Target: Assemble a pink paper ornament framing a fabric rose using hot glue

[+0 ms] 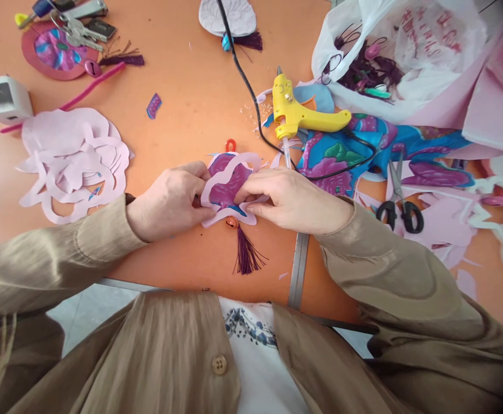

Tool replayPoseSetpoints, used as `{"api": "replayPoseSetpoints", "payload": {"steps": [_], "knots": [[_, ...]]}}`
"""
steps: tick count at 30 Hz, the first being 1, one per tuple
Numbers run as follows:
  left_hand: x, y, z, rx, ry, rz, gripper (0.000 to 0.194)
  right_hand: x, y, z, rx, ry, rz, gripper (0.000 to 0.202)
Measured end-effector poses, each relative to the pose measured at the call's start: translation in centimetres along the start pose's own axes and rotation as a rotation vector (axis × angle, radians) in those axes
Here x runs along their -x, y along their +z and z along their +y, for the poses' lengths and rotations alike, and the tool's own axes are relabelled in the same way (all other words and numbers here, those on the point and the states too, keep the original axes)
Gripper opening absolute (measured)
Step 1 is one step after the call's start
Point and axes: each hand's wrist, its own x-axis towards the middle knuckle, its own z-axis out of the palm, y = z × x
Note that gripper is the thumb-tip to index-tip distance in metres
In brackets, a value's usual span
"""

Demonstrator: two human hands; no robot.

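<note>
- Nearest the camera, a tan buttoned jacket (pixel 165 345) falls open over a white top with a dark blue print (pixel 260 368).
- Between the hands, at the near side of the orange tabletop (pixel 169 138), sit a purple patterned fabric panel (pixel 225 187) and a pale pink scalloped frame (pixel 210 187).
- Left hand (pixel 169 198): thumb and fingers pinch narrowly on the left edge of the frame and panel.
- Right hand (pixel 288 198): fingers curl into the frame's opening, thumb near the lower right edge; whether they grip anything, I cannot tell.
- Done, apparently: the frame is cut out; a round orange bell (pixel 232 222) and dark purple tassel (pixel 249 253) sit at the near edge, an orange loop (pixel 231 145) at the far edge.
- Left, I judge: fixing the frame, which looks raised off the panel's far side.
- Yellow glue gun (pixel 292 112) lies beyond the right hand, unheld.
</note>
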Motion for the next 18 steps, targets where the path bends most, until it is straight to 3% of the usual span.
{"api": "replayPoseSetpoints", "payload": {"steps": [18], "knots": [[0.12, 0.08, -0.03, -0.014, -0.014, 0.003, 0.031, 0.02, 0.09, 0.01, 0.004, 0.004, 0.006, 0.013]]}}
